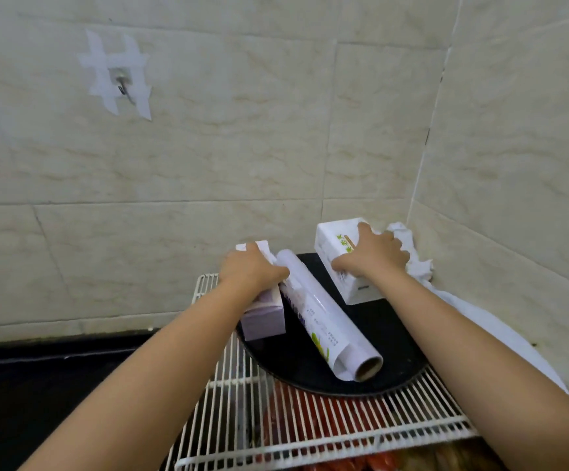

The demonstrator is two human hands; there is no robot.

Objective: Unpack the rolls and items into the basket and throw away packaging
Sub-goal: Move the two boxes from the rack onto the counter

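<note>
A roll of cling film (327,317) in a printed sleeve lies diagonally on a round black tray (310,368), its cardboard core facing me. To its left stands a white box (264,317); my left hand (249,270) grips the top of this box. At the back right sits a second white box with green print (337,246), and my right hand (373,254) is clamped over its top right side. The tray rests on a white wire rack (310,433).
Crumpled white plastic (408,246) sits in the tiled corner behind the right box, and more white material (480,317) drapes along the right wall. Red packaged items (310,413) show under the rack. A dark countertop (38,385) lies left. A taped hook (121,85) is on the wall.
</note>
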